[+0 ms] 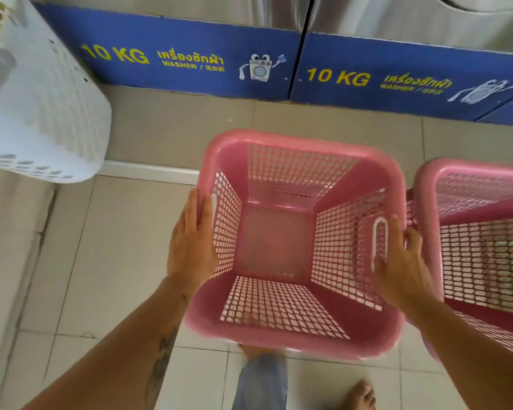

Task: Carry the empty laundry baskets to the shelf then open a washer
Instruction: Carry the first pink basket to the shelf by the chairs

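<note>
An empty pink laundry basket (274,241) is right below me, above the tiled floor. My left hand (191,241) lies flat against the outside of its left rim, by the handle slot. Over the right rim, next to the other slot, my right hand (400,261) is curled. A second pink basket (483,250) stands touching it on the right, partly cut off by the frame edge. Steel washers (397,22) on blue "10 KG" bases (190,63) line the far side; only their lower fronts show.
A white perforated basket (42,108) sits at the upper left, raised above the floor. A low white step edge (148,171) runs beside it. My bare foot (357,395) and a trouser leg (262,383) show under the basket. Beige floor tiles (116,261) spread to the left.
</note>
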### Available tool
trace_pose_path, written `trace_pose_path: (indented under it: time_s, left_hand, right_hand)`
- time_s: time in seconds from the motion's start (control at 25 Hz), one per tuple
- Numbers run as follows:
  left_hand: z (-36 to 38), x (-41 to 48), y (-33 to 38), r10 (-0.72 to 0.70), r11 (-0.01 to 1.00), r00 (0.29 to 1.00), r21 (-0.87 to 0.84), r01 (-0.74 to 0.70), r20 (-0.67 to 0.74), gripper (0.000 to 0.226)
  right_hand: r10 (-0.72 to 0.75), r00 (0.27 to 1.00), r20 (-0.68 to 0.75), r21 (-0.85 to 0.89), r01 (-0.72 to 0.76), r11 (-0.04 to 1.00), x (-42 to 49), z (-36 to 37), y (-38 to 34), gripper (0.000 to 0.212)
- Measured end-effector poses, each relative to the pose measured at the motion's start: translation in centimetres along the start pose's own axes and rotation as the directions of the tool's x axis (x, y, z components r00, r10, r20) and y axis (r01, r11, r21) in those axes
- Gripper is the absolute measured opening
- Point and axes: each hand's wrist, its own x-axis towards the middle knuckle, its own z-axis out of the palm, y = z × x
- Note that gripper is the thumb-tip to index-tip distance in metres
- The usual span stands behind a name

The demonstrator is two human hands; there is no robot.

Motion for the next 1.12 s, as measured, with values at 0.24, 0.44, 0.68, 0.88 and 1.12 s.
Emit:
trace_pose_path:
  time_s: [0.24, 0.44, 0.68, 0.88, 1.12]
  left_hand:
    - [-4.6, -2.6, -0.9, -0.125, 0.990, 0.991, -0.071, 0.121, -0.055, 0.094]
    - [-12.6, -10.9, 1.4, -0.291, 0.956, 0.953, -0.069, 0.286, -0.087, 0.089]
    - [-19.1, -25.0, 8.3, -0.524, 0.850, 0.814, -0.105, 0.515, -0.250, 0.088]
    - [-21.3, -38.5, 16.7, -0.674, 0.726, 0.642, -0.167, 0.667, -0.366, 0.085]
    - [-21.1, -56.5, 26.3, -0.806, 0.555, 0.400, -0.325, 0.765, -0.436, 0.071]
  right_hand:
    - [-0.170, 0.983, -0.070, -0.083, 0.164, 0.983, -1.1, -4.0, -2.7, 0.088]
    - [-0.332, 0.943, -0.021, -0.185, 0.323, 0.928, -4.2, -12.1, -6.3, 0.091]
    - [-0.587, 0.808, 0.045, -0.176, 0.585, 0.792, -9.6, -20.1, -6.6, 0.092]
    - [-0.788, 0.613, 0.064, -0.116, 0.788, 0.604, -15.8, -25.1, -4.0, 0.087]
    - [-0.932, 0.342, 0.122, -0.077, 0.939, 0.335, -26.9, -28.4, -2.4, 0.077]
